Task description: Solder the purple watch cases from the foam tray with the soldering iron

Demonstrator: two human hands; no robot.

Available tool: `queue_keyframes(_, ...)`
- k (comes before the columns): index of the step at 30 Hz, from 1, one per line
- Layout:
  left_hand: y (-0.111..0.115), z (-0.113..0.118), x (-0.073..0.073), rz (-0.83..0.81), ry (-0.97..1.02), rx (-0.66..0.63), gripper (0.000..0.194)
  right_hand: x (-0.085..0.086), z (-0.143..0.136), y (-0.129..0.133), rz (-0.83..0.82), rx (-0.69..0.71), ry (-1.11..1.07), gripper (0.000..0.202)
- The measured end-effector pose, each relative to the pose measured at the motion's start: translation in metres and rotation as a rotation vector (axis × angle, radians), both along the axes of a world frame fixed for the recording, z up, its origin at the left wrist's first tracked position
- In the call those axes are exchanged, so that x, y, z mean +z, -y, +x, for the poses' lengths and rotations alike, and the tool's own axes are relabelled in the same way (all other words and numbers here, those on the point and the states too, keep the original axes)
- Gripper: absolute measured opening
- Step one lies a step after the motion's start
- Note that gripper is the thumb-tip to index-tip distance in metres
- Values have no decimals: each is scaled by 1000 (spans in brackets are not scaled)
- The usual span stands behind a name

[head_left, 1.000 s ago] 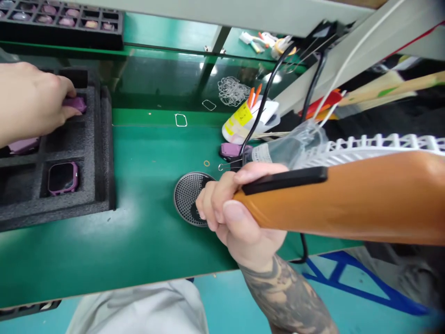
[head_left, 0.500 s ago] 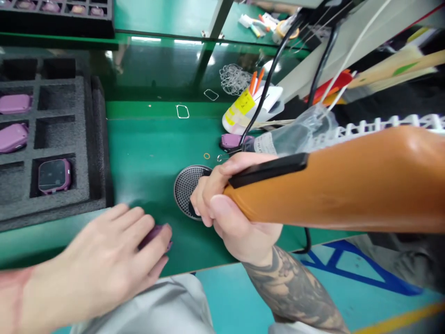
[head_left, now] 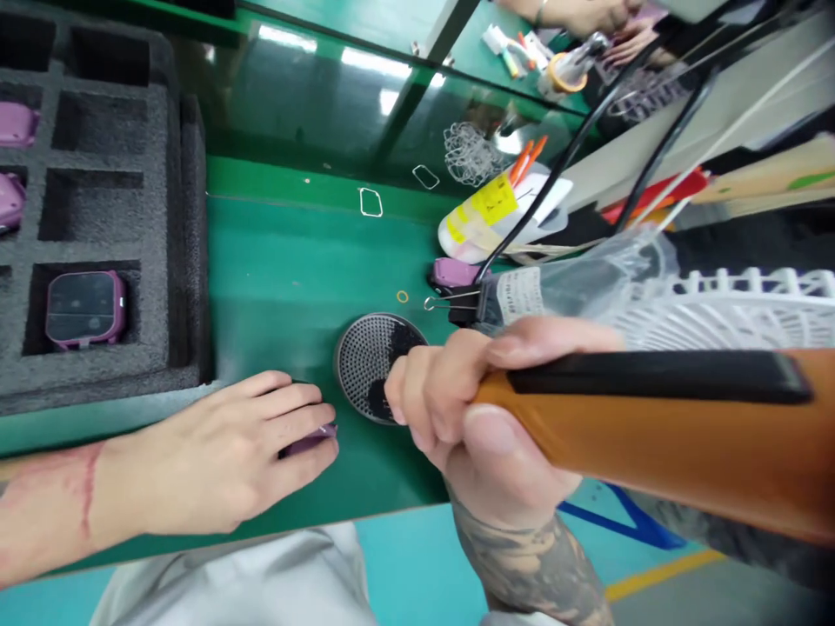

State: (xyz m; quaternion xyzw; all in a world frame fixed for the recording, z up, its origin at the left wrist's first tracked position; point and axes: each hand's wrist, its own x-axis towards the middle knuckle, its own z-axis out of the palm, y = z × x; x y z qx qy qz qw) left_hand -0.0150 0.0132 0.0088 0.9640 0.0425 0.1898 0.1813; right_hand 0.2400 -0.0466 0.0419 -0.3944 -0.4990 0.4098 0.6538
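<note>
My left hand (head_left: 241,448) lies low over the green table edge, its fingers curled round a small purple watch case (head_left: 311,439), most of which is hidden. My right hand (head_left: 476,417) grips the narrow end of a large orange tool (head_left: 652,426) with a black strip on top; its far end runs out of view at the right. Behind my right fingers stands a round perforated metal disc (head_left: 369,361), partly covered by them. At the left, a purple watch (head_left: 86,307) rests face up in a pocket of the grey foam tray (head_left: 160,174).
A white cup (head_left: 460,235) with orange sticks stands beyond the disc, near a purple case (head_left: 455,272), a plastic bag (head_left: 574,269) and black cables (head_left: 554,174). Thin white frames (head_left: 370,203) lie on the table. Another person's hands (head_left: 587,16) show at the top right.
The view has shifted, with the foam tray now further left. The orange tool sits lower and more level in my right hand. My left hand still has the purple case under its fingers.
</note>
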Motion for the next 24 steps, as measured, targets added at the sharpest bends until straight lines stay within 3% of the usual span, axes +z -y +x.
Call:
queue_keyframes(4, 16, 11, -9, -37, 26, 130, 23, 23, 19, 12, -47, 59, 56, 21)
queue_keyframes(7, 23, 16, -10, -66, 18, 150, 26, 36, 35, 23, -212, 54, 129, 46)
queue_keyframes(10, 23, 18, -11, -58, 23, 152, 19, 37, 38, 30, -314, 72, 145, 73)
queue_keyframes(14, 22, 19, -12, -48, 31, 167, 20, 34, 35, 37, -333, 121, 153, 81)
queue_keyframes(17, 23, 19, -13, -64, 37, 177, 19, 35, 34, 40, -324, 148, 173, 75)
queue_keyframes(21, 24, 18, -13, -78, 49, 185, 20, 30, 17, 44, -232, 221, 143, 33)
queue_keyframes(24, 25, 18, -14, -85, 52, 186, 22, 21, 5, 49, -159, 117, 30, 30)
